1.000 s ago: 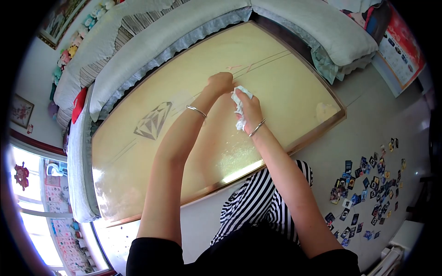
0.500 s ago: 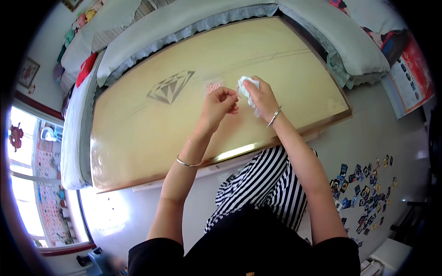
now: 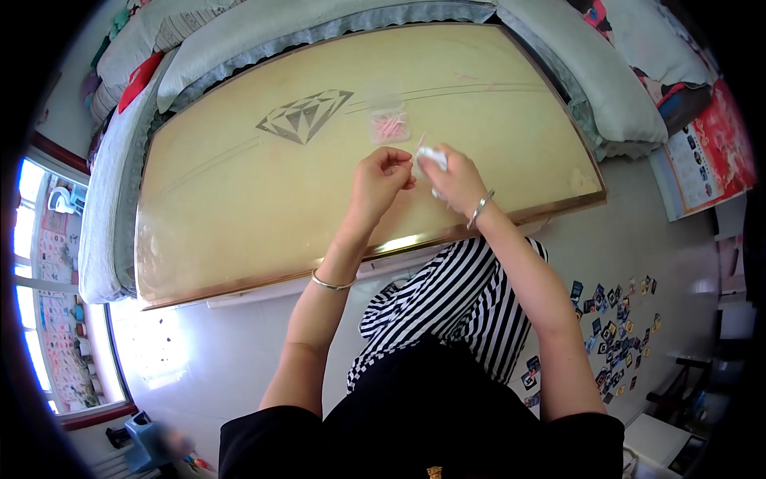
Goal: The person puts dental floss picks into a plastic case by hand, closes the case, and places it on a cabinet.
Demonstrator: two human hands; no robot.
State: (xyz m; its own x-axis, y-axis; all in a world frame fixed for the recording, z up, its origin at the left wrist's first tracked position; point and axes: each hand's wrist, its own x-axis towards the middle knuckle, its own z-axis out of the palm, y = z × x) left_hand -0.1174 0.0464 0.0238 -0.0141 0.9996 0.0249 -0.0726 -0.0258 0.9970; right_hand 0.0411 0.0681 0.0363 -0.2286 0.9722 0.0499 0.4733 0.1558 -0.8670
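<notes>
My right hand (image 3: 460,184) is closed around a crumpled white tissue (image 3: 432,157). A thin pink stick (image 3: 421,140) pokes up at the tissue's upper edge; I cannot tell which hand holds it. Just left of the tissue, my left hand (image 3: 381,182) has its thumb and fingers pinched together, almost touching it. Whatever sits in that pinch is too small to make out. Beyond my left hand lies a clear plastic box (image 3: 372,137), its lid open, with several small pink sticks (image 3: 390,125) inside. Both hands are above the yellowish tabletop (image 3: 263,215).
The table has a diamond pattern (image 3: 305,116) and a brown edge. Faint pink pieces (image 3: 475,80) lie toward its far right. Grey-covered sofas (image 3: 323,32) border the back and sides. Small cards (image 3: 610,327) are scattered on the floor at right, near a printed board (image 3: 702,156).
The tissue in my right hand has come down, closer to my left fingers, and the pink stick now shows. The box of pink sticks is less covered by my left hand. The view has shifted.
</notes>
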